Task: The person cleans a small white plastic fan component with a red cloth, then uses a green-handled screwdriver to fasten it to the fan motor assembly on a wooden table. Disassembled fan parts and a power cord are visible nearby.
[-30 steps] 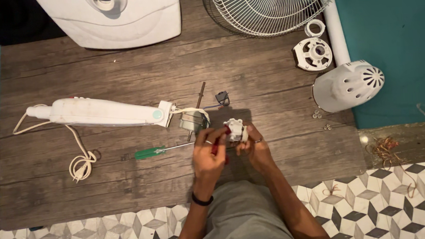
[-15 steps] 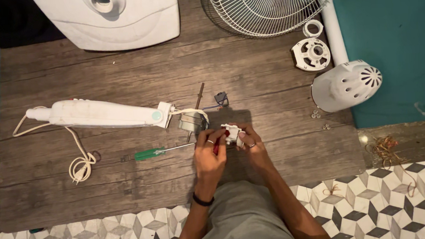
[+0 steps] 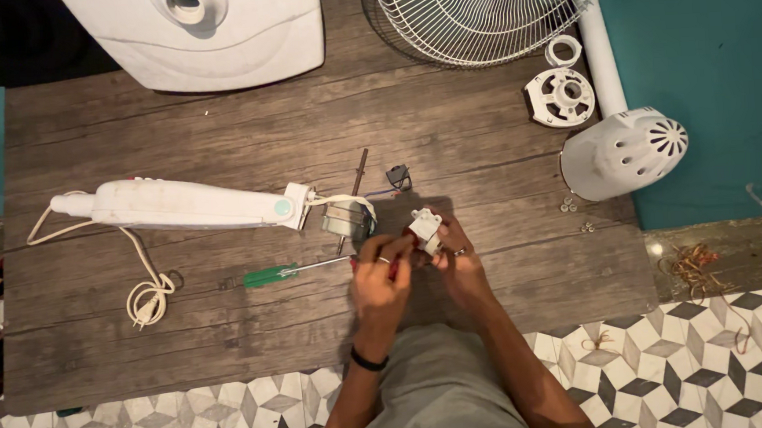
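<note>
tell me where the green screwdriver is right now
In the head view, the green screwdriver lies on the wooden table, beside the left hand, below the white fan stem.

Both hands, left hand (image 3: 381, 280) and right hand (image 3: 459, 258), sit close together over the wooden bench (image 3: 173, 121) near its front edge. At nine o'clock the green-handled screwdriver (image 3: 292, 271) lies just beside them. At eleven the small motor (image 3: 348, 218) and the white fan neck (image 3: 182, 205) block the way. Bare boards lie open at twelve. At two stands the white motor housing (image 3: 624, 151). At three, only small screws (image 3: 575, 215).
</note>
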